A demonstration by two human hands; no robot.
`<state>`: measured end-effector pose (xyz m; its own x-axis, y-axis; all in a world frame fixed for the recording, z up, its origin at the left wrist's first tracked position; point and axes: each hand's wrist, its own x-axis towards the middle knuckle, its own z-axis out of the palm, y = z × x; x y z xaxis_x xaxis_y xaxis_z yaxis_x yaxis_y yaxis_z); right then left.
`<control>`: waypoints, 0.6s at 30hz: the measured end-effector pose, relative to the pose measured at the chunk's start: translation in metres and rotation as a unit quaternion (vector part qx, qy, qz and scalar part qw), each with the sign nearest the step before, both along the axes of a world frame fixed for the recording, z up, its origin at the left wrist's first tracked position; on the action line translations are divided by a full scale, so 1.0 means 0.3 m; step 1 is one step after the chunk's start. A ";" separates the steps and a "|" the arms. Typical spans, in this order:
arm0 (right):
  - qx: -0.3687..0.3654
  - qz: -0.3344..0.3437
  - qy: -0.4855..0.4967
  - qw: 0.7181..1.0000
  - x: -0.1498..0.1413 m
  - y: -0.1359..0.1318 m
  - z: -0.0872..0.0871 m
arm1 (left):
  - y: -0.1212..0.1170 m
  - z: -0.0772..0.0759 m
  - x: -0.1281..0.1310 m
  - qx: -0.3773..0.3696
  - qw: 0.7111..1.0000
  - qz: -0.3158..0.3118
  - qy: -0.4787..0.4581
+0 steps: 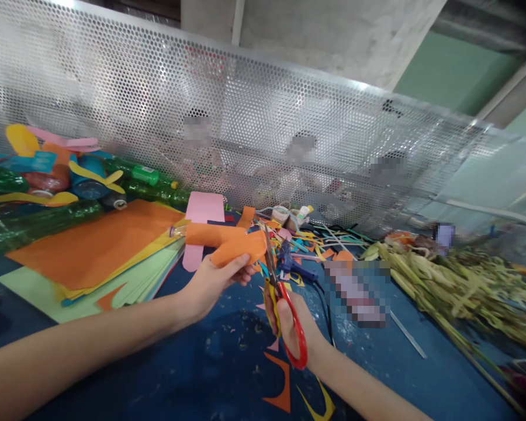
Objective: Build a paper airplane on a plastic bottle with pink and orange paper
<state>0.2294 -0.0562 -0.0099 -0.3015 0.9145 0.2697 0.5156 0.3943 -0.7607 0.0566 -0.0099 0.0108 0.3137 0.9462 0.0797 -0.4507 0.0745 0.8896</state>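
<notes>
My left hand (pixel 214 286) pinches a piece of orange paper (pixel 239 248) between thumb and fingers, its rounded end toward the right. In my right hand (pixel 304 327) is a pair of scissors (pixel 296 327) with red and yellow handles, the blades pointing up and away beside the paper's right edge. Whether the blades touch the paper I cannot tell. Just behind the held piece lies a small bottle wrapped in orange paper (pixel 208 234), its clear neck to the left. Pink paper strips (pixel 205 206) stick out behind and in front of it.
Coloured paper sheets (pixel 100 245) and paper-trimmed bottles (pixel 87 175) lie left. A blue glue gun (pixel 300 269) with a black cord sits among paper scraps. Dried husks (pixel 425 286) cover the right. A perforated metal screen (pixel 254 123) stands behind. Orange offcuts (pixel 283 383) lie near me.
</notes>
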 end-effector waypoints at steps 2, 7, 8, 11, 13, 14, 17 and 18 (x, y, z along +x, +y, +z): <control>-0.002 -0.003 0.000 1.000 0.001 0.001 -0.001 | -0.002 0.003 0.000 -0.004 1.000 0.001 -0.002; -0.005 -0.012 -0.001 1.000 0.010 0.008 0.002 | 0.000 0.015 -0.001 -0.002 1.000 -0.004 -0.010; -0.004 -0.012 -0.001 1.000 0.011 0.010 0.006 | 0.003 0.020 -0.004 0.001 1.000 0.000 -0.009; -0.004 -0.001 -0.003 1.000 0.015 0.014 0.020 | 0.026 0.033 -0.019 0.017 1.000 0.018 0.018; -0.002 0.003 -0.009 1.000 0.016 0.018 0.026 | 0.050 0.037 -0.032 0.039 0.998 0.017 0.038; 0.001 0.001 -0.012 1.000 0.017 0.021 0.026 | 0.063 0.036 -0.039 0.053 0.998 0.011 0.041; 0.001 -0.008 -0.012 1.000 0.022 0.029 0.019 | 0.100 0.030 -0.056 0.060 0.997 0.010 0.042; -0.002 -0.011 -0.009 1.000 0.024 0.031 0.016 | 0.109 0.028 -0.059 0.053 0.998 0.013 0.040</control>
<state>0.2365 -0.0469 -0.0051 -0.2869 0.9218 0.2609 0.5374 0.3803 -0.7527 0.0390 0.0229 0.0192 0.2985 0.9419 0.1543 -0.3776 -0.0319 0.9254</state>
